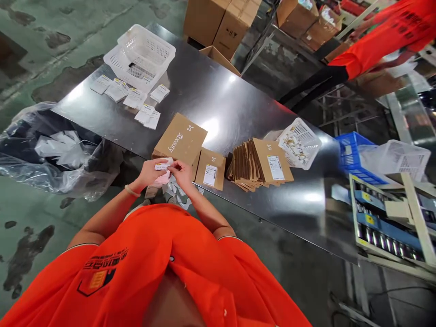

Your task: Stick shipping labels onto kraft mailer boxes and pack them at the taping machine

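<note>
My left hand [150,174] is closed on a small stack of printed labels [162,177], held near the table's front edge. My right hand [182,172] pinches at the right side of the same stack; whether it has hold of a single label I cannot make out. Just beyond my hands, a brown cardboard box [182,138] marked "beauty" lies on the metal table. To its right is a smaller brown cardboard piece [210,171] with a white label. Farther right, several flat cardboard mailers [272,159] lean together in a row, the front one labelled.
A white plastic basket [158,45] and several label packs [134,98] occupy the table's far left. A second white basket [308,145] stands right of the mailers. Left of the table is a bin lined with clear plastic [102,177]. Beyond the table, a co-worker in orange [374,45] stands near a conveyor.
</note>
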Demonstrator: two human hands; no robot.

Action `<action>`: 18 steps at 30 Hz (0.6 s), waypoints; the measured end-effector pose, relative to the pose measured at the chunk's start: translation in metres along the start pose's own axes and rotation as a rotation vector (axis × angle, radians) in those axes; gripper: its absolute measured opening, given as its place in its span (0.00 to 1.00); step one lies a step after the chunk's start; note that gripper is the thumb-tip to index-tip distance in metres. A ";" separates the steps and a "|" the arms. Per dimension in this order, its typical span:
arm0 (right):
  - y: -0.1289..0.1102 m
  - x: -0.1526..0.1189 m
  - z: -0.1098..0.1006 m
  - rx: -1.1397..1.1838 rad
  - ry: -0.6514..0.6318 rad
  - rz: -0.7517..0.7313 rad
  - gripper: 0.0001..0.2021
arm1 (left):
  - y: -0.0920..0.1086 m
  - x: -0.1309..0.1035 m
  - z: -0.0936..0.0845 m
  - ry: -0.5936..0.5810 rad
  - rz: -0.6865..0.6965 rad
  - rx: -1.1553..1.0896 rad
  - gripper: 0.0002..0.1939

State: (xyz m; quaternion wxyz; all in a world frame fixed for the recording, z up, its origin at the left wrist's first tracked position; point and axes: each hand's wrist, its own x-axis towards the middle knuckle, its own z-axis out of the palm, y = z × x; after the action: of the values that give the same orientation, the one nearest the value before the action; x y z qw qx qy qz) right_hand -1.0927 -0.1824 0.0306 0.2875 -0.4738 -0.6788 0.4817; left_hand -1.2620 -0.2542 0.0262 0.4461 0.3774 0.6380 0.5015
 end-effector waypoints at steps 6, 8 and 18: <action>-0.014 0.033 -0.020 -0.161 0.030 -0.139 0.08 | -0.010 0.012 0.010 -0.280 -0.227 -0.252 0.25; -0.016 0.047 -0.025 -0.182 -0.019 -0.100 0.09 | -0.011 0.018 0.010 -0.262 -0.266 -0.305 0.28; -0.019 0.112 -0.044 -0.388 0.314 0.058 0.08 | -0.040 0.017 -0.009 -0.299 -0.394 -0.250 0.28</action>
State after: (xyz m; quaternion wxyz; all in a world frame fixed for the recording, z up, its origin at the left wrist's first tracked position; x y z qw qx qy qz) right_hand -1.1054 -0.0643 0.0567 0.2793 -0.6083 -0.6918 0.2710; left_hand -1.2771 -0.2492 -0.0150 0.6673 0.2579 0.5595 0.4185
